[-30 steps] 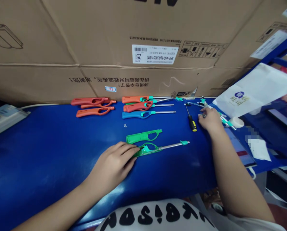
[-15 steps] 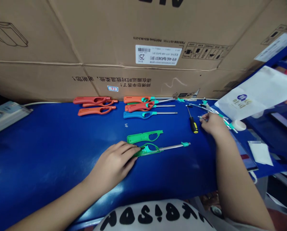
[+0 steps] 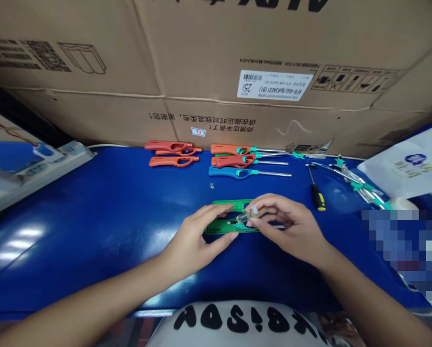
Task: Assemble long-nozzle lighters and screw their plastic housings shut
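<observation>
In the head view, my right hand (image 3: 291,226) pinches a small translucent piece (image 3: 250,215), like a lighter's gas tank, above the opened green gas lighter. Lying on the blue table, the lower green casing half (image 3: 216,227) carries a turquoise trigger and a metal tube, partly behind my right hand. Just beyond it is the other green casing half (image 3: 219,204). Around the left ends of both halves spreads my left hand (image 3: 194,236), its thumb apart from its fingers; whether it presses on them is unclear.
Orange and red handle shells (image 3: 172,161) lie at the back, beside several assembled lighters (image 3: 234,161). Farther right are a black-and-yellow screwdriver (image 3: 317,196) and loose tubes (image 3: 364,190). A cardboard box (image 3: 201,106) walls the back; a power strip (image 3: 38,168) is at left.
My right hand has come left from the loose parts to the green lighter, bringing the small translucent piece. My left hand's fingers have spread around the casing. The view has shifted left.
</observation>
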{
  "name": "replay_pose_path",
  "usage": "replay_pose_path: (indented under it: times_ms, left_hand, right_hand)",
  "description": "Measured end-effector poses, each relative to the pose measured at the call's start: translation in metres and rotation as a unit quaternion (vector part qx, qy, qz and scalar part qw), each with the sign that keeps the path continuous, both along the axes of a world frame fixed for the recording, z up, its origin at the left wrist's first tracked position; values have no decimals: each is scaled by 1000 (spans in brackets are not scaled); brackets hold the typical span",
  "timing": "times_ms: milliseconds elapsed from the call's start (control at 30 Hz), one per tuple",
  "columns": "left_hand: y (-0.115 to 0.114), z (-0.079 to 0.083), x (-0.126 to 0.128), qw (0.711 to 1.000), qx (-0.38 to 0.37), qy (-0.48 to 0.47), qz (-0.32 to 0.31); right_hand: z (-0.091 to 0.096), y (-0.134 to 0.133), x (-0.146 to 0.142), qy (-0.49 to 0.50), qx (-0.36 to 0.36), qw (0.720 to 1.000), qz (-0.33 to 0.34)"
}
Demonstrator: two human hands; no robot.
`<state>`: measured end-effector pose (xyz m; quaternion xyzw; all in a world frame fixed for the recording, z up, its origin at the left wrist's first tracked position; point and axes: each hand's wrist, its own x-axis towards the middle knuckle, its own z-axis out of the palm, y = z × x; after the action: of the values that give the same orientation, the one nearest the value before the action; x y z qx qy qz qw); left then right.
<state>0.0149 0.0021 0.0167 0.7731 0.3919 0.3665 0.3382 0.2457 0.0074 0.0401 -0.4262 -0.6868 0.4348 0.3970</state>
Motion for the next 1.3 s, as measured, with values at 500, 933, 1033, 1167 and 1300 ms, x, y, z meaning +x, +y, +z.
replay_pose_path:
  times_ms: [500, 933, 1033, 1167, 1300]
  left_hand:
    - [3, 1, 3, 987, -150, -32, -44]
    - [2, -3, -5, 993, 70, 67, -61]
    - [1, 0, -4, 997, 37, 51, -51]
    - [-1, 4, -1, 996, -46, 41, -66]
    - [-1, 5, 1, 991, -103, 32, -85]
  right_hand:
    - [-27, 1, -7, -27, 145, 987, 70]
    - [-27, 2, -8, -26, 144, 987, 64]
    - [-28, 2, -8, -19, 143, 988, 55]
    - [-29, 2, -8, -13, 133, 989, 60]
    - [-29, 1, -7, -12, 117, 991, 64]
